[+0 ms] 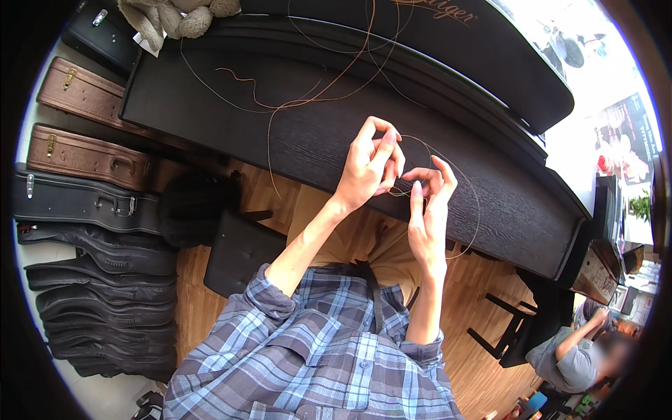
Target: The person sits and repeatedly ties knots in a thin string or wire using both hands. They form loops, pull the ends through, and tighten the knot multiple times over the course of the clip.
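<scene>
Right now the left hand (pixel 369 164) is above the front edge of the black piano (pixel 518 217), fingers curled, thumb pressed toward the index finger and pinching a thin string (pixel 478 203). Just beside it, above that same edge, comes the right hand (pixel 429 210), fingers bent upward and thumb raised; whether its fingertips actually grip the string, I can't tell. Small turns of string show between the two hands, and one wide loop swings out over the piano top, curving back down past the right wrist.

Behind the hands, more loose strings (pixel 276 108), some copper-coloured, sprawl across the piano, one end dangling over its front edge. Up at the piano's far left corner sits a grey plush toy (pixel 178 17)! In front of the piano, there's the plaid shirt (pixel 336 350) with its sleeves rolled, tan trousers below, and a black stool (pixel 245 252) to the left. Left of the piano, brown cases (pixel 91 157) and a black case (pixel 84 203) line up, then a row of soft black bags (pixel 105 301). Off beyond the piano's right end, another person (pixel 570 353) in grey bends an arm.
</scene>
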Demonstrator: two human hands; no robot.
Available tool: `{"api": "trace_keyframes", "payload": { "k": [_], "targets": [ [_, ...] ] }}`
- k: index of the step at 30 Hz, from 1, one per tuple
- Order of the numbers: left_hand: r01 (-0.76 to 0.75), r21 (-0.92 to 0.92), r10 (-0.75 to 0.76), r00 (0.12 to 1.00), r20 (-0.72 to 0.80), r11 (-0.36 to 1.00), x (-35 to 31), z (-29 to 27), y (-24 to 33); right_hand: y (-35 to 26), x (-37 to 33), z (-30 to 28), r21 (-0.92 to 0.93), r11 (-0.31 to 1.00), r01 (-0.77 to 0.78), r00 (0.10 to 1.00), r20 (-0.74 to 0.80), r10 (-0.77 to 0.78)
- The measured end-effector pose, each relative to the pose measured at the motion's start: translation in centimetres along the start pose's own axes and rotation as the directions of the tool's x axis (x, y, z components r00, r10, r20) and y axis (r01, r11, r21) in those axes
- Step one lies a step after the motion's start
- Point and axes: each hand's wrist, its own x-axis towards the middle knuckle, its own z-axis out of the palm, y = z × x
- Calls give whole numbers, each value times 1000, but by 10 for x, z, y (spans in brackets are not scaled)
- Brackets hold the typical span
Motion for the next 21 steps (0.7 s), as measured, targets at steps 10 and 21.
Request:
{"api": "trace_keyframes", "payload": {
  "k": [10, 21],
  "targets": [
    [-28, 16, 28, 999, 20, 999, 6, -1, 1, -1, 5, -4, 480, 849, -221, 975, 127, 181],
    [-11, 0, 11, 1000, 18, 1000, 6, -2, 1, -5, 5, -5, 451, 875, -178, 982, 144, 126]
  ]
}}
